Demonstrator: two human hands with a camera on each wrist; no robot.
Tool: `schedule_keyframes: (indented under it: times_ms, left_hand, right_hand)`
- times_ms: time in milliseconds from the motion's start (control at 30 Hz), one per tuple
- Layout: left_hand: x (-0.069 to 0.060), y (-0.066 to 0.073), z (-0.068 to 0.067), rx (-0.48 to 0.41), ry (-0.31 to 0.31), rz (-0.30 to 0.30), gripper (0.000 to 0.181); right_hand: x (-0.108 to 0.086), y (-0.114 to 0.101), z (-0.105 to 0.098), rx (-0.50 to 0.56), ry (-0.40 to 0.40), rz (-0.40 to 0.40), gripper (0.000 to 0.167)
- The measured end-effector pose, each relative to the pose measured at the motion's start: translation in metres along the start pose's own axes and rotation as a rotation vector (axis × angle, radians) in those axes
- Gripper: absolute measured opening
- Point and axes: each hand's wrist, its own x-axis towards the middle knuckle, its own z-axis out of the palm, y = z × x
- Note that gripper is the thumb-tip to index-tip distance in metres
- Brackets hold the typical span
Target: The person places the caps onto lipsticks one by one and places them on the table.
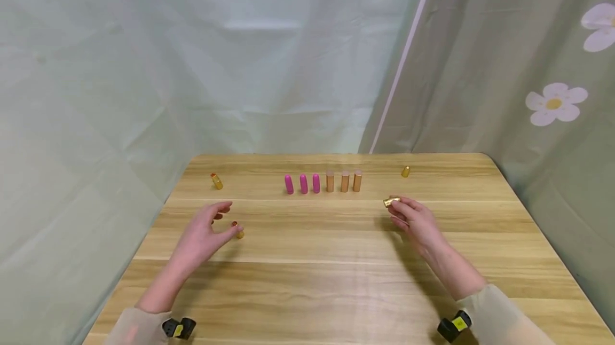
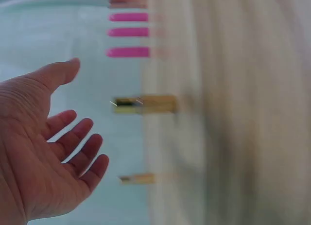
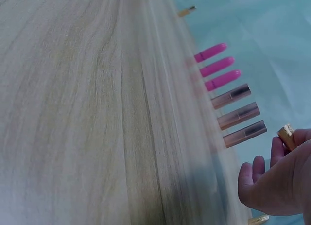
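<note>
My left hand (image 1: pixel 204 233) hovers over the left of the table with thumb and fingers spread, holding nothing. Just past its thumb stands an uncapped gold lipstick (image 1: pixel 238 231) with a reddish tip, blurred in the left wrist view (image 2: pixel 146 103). Farther back is a second uncapped gold lipstick (image 1: pixel 217 181). On the right, my right hand (image 1: pixel 418 222) pinches a small gold lipstick cap (image 1: pixel 390 202) between thumb and fingers, tilted sideways above the table. A matching gold cap (image 1: pixel 405 171) stands on the table behind that hand.
Between the hands, toward the back, stand several tubes in a row: bright pink tubes (image 1: pixel 304 184) at left, rose-gold tubes (image 1: pixel 345 181) at right. The wooden table (image 1: pixel 317 281) ends at a pale curtain (image 1: pixel 269 67) behind.
</note>
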Motion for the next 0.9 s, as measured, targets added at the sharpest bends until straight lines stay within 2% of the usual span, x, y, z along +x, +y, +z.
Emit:
schedule_keyframes:
  times_ms: [200,300,600,900]
  left_hand:
    - [0.002,-0.025,0.016,-0.074,-0.098,-0.130,0.059]
    - [0.003,-0.033,0.023,-0.099,-0.116,-0.170,0.052]
    - [0.006,-0.039,0.030,-0.074,-0.124,-0.168,0.040]
    - [0.009,-0.036,0.030,-0.082,-0.127,-0.155,0.033]
  right_hand:
    - [0.001,0.004,-0.002,0.004,-0.006,0.005,0.027]
    - [0.001,0.006,-0.002,-0.003,-0.002,0.007,0.029]
    - [0.001,0.008,-0.004,-0.031,-0.012,0.018,0.039]
    - [-0.002,0.007,-0.002,-0.025,-0.012,0.018,0.034]
